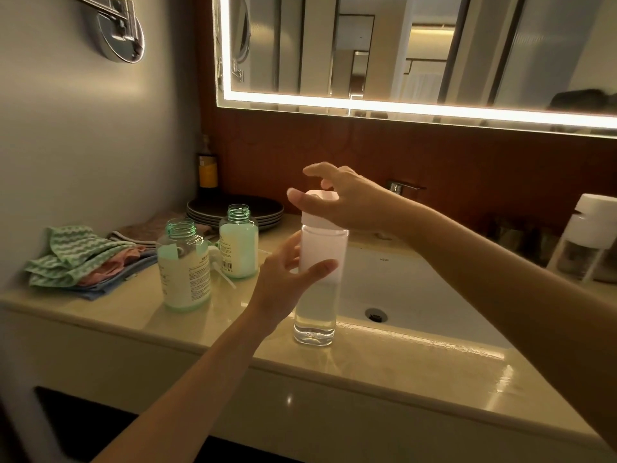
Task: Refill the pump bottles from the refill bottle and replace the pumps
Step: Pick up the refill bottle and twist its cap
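On bench front edge, before sink: refill bottle, upright.
Left hand wrapped round body, right hand clasping cap from above; open pump bottles to left, nearer left hand.

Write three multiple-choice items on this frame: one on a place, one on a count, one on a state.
1. The tall clear square bottle stands: A in the sink; B on the beige counter; C on the plates.
2. Green-tinted plastic bottles with open necks: A one; B two; C three.
3. The right hand: A grips the bottle's white cap; B turns the tap; C holds a cloth.
B, base on the counter's front; B, two necks bare; A, fingers curl over the cap.
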